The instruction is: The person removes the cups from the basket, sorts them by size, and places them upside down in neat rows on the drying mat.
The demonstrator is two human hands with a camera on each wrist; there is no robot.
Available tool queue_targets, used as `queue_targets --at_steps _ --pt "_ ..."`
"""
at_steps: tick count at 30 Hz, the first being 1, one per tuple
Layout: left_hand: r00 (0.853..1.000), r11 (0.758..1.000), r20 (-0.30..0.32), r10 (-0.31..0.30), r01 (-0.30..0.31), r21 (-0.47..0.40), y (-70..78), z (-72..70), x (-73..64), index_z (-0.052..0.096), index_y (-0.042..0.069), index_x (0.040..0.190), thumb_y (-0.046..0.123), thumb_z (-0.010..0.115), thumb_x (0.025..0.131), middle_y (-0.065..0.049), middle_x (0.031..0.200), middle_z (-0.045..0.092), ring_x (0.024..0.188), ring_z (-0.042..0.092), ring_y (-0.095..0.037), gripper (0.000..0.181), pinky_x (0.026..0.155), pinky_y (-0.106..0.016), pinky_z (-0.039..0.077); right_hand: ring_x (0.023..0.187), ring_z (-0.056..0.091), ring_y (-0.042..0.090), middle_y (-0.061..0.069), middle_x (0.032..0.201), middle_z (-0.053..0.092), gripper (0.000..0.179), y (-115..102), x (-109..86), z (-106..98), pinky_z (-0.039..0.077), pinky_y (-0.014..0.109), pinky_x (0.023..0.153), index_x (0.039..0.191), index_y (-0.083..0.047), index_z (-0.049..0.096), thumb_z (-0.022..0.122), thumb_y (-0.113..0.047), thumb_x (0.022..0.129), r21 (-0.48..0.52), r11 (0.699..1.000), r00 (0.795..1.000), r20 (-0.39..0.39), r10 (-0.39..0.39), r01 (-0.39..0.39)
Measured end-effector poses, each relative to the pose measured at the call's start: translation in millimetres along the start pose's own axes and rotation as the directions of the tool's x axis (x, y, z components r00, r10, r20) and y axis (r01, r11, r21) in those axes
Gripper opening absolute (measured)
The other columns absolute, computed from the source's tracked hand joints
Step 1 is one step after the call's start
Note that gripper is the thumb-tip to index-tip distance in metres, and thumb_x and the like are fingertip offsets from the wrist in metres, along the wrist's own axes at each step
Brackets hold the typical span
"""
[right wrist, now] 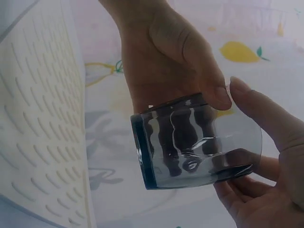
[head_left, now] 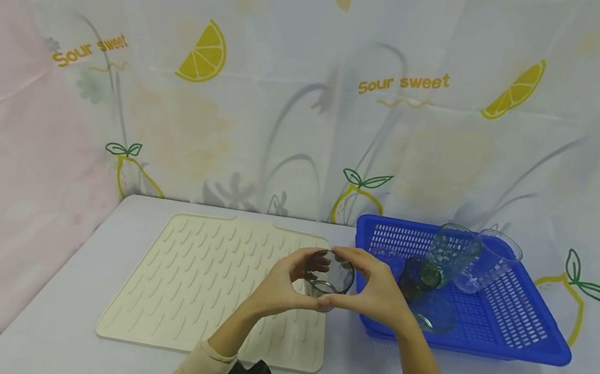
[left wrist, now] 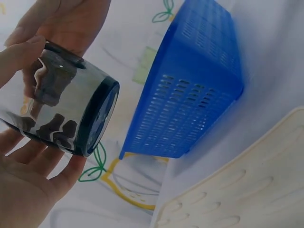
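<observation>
A short, smoky blue-grey drinking glass is held between both hands, above the right edge of a cream drying mat. My left hand grips its left side, thumb at the near side and fingers behind. From the right, my right hand holds it the same way, the two thumbs nearly meeting. In the left wrist view the thick base of the glass points toward the blue basket. The right wrist view shows fingers through the clear wall of the glass.
On the right of the white table stands the blue basket, holding several glasses: a patterned greenish one, a clear one and a dark one among them. A printed cloth hangs behind the table.
</observation>
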State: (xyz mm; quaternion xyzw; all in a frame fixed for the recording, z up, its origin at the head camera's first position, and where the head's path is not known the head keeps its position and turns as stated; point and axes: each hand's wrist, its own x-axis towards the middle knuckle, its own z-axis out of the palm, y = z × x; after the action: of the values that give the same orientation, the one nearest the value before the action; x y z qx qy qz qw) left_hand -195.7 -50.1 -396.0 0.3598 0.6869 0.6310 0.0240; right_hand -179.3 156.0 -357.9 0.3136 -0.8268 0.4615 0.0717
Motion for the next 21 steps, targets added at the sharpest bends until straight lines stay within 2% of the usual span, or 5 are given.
queue_targets --at_steps 3,9,12,16,21 --pt "1.000 1.000 -0.017 -0.006 0.006 0.005 2.1 -1.3 -1.0 0.043 0.001 0.135 0.013 0.081 0.073 -0.018 0.129 0.054 0.119 0.052 -0.032 0.074 0.099 -0.042 0.046 0.114 0.054 0.032 0.018 0.128 0.055 0.072 0 -0.8 1 0.044 0.048 0.100 0.130 0.004 0.052 0.085 -0.014 0.068 0.037 0.999 1.000 -0.001 0.010 -0.010" --pt "1.000 1.000 -0.021 -0.002 0.001 -0.025 4.2 -3.9 -2.0 0.045 0.000 0.133 0.016 0.081 0.073 -0.015 0.126 0.056 0.116 0.053 -0.037 0.072 0.099 -0.043 0.046 0.122 0.049 0.036 0.021 0.132 0.051 0.073 3 -3.5 4 0.043 0.038 0.103 0.133 0.006 0.047 0.082 -0.017 0.073 0.117 0.993 1.000 0.006 0.023 -0.024" --pt "0.999 0.999 -0.020 0.032 -0.033 -0.034 6.7 -5.2 -2.1 0.044 -0.001 0.134 0.020 0.081 0.074 -0.019 0.126 0.055 0.116 0.052 -0.038 0.074 0.099 -0.045 0.046 0.122 0.047 0.038 0.022 0.132 0.051 0.072 8 -5.8 7 0.043 0.029 0.103 0.134 0.006 0.046 0.081 -0.017 0.075 0.174 0.984 1.000 0.018 0.022 -0.025" --pt "0.997 0.997 -0.034 0.065 -0.067 -0.036 10.7 -7.6 -1.5 0.044 -0.001 0.134 0.022 0.082 0.073 -0.023 0.125 0.054 0.115 0.052 -0.039 0.076 0.097 -0.045 0.047 0.122 0.049 0.039 0.023 0.131 0.052 0.072 16 -9.6 15 0.044 0.028 0.102 0.134 0.006 0.045 0.080 -0.013 0.075 0.242 0.970 0.999 0.051 0.013 -0.025" --pt "0.997 0.997 -0.040 0.063 -0.065 -0.031 15.6 -8.9 -0.1 0.044 -0.003 0.133 0.022 0.083 0.072 -0.024 0.125 0.054 0.116 0.053 -0.035 0.076 0.099 -0.041 0.046 0.117 0.056 0.028 0.024 0.126 0.056 0.066 25 -12.3 32 0.046 0.025 0.099 0.130 0.008 0.047 0.079 -0.005 0.074 0.289 0.957 0.997 0.072 -0.003 -0.018"
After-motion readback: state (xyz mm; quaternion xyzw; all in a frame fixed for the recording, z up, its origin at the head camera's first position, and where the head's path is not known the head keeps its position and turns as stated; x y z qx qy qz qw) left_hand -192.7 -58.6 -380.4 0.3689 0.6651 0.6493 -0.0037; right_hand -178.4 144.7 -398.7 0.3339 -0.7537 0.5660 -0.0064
